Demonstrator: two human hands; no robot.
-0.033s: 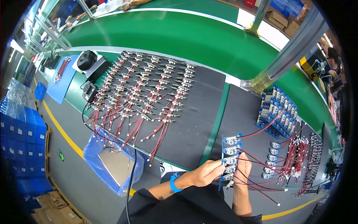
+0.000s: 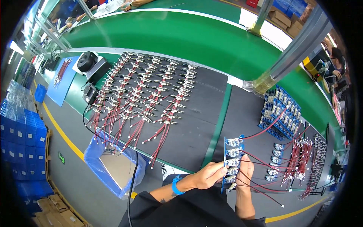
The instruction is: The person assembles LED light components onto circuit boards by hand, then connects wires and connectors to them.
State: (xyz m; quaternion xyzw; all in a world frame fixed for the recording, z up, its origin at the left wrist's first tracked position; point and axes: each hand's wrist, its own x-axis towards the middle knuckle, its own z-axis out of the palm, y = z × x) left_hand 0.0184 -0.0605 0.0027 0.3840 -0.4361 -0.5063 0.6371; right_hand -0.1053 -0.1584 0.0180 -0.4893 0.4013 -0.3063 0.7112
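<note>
My left hand [image 2: 210,175], with a blue band at its wrist, pinches the left edge of a blue circuit board strip [image 2: 231,152]. My right hand [image 2: 245,171] is closed round the strip's right side, its fingertips partly hidden. Several white connectors stand in a column along the strip, which is held upright above the dark mat. Red and dark wires [image 2: 261,162] run from it to the right, some ending in small white plugs. Beside my right hand, on the mat, lies another column of small blue-and-white boards [image 2: 275,159].
Rows of small boards with red wires [image 2: 145,81] cover the left mat. Stacked blue boards [image 2: 280,111] and wire bundles [image 2: 300,160] lie at right. A metal post [image 2: 293,53] rises behind. A blue-lined box [image 2: 115,170] and black cable [image 2: 132,185] are at the near left edge.
</note>
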